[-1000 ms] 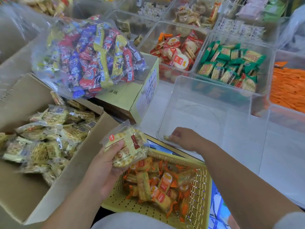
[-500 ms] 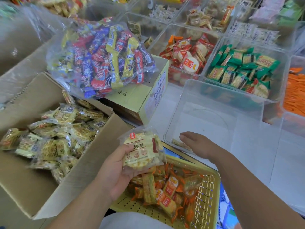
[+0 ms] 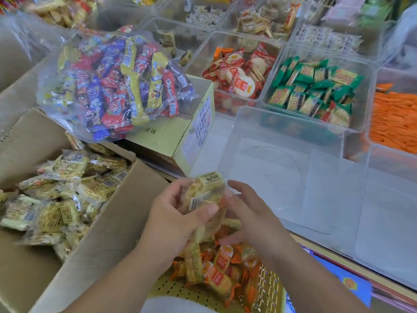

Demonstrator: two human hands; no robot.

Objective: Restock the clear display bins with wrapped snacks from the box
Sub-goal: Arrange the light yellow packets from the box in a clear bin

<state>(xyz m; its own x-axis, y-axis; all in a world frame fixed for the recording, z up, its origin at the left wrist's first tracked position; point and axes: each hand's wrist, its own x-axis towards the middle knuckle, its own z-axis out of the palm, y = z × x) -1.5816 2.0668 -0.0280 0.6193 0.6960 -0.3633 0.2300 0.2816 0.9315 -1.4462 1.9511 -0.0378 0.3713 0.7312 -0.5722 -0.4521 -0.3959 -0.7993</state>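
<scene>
My left hand (image 3: 173, 220) grips a clear-wrapped pale yellow snack pack (image 3: 204, 195) over the yellow basket. My right hand (image 3: 246, 213) has its fingers against the right side of the same pack; how firmly it holds is unclear. An open cardboard box (image 3: 108, 240) on the left holds several more of these pale yellow packs (image 3: 63, 195). Just beyond my hands stands a clear display bin (image 3: 284, 136) with nothing visible inside.
A yellow perforated basket (image 3: 198, 292) below my hands holds orange-wrapped snacks. A big clear bag of colourful bars (image 3: 117, 84) lies on a yellow carton (image 3: 180, 136). Bins of red-wrapped (image 3: 239, 73), green-wrapped (image 3: 313, 89) and orange (image 3: 394, 120) snacks stand behind.
My right hand drew back from the clear bin's near edge to the pack. My left hand brought the pack rightward and turned it, so both hands now meet at it.
</scene>
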